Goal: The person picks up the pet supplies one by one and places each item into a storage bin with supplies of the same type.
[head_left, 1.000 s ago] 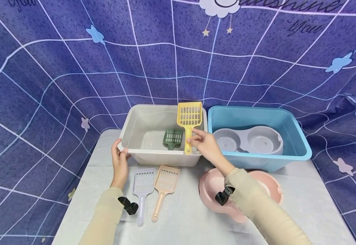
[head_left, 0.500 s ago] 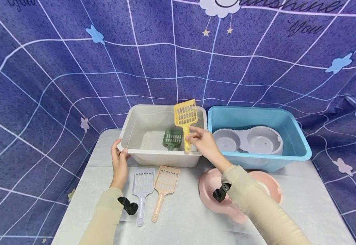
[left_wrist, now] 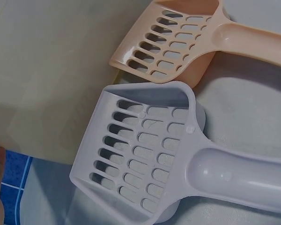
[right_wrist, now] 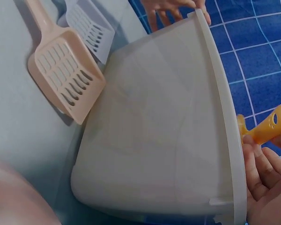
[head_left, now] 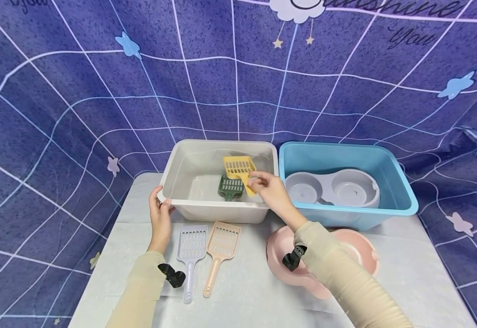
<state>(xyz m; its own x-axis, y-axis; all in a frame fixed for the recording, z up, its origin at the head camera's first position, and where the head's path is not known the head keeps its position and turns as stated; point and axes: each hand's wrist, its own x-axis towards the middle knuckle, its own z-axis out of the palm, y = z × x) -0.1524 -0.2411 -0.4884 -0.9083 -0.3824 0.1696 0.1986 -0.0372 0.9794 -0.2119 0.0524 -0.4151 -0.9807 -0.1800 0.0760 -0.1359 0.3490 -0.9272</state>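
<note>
My right hand (head_left: 272, 191) pinches the handle of a yellow litter scoop (head_left: 240, 166) inside the pale grey litter box (head_left: 214, 208). The scoop's slotted head slants toward the back left, above a small green scoop (head_left: 230, 187) in the same box. In the right wrist view, the yellow handle's end (right_wrist: 277, 121) shows beyond the box rim, held by thumb and fingers. My left hand (head_left: 161, 221) grips the box's front left corner. Just right of that forearm lie a lavender scoop (head_left: 192, 243) and a peach scoop (head_left: 223, 240), side by side on the table.
A blue litter box (head_left: 337, 146) stands to the right, close beside the grey one, with a grey double bowl (head_left: 324, 187) in it. A pink double bowl (head_left: 277, 255) sits partly under my right forearm. Patterned blue cloth (head_left: 205, 82) hangs behind the table (head_left: 255, 305).
My right hand has lowered the yellow scoop into the grey box and tipped its head down and left, toward the green scoop. The left hand has stayed at the corner.
</note>
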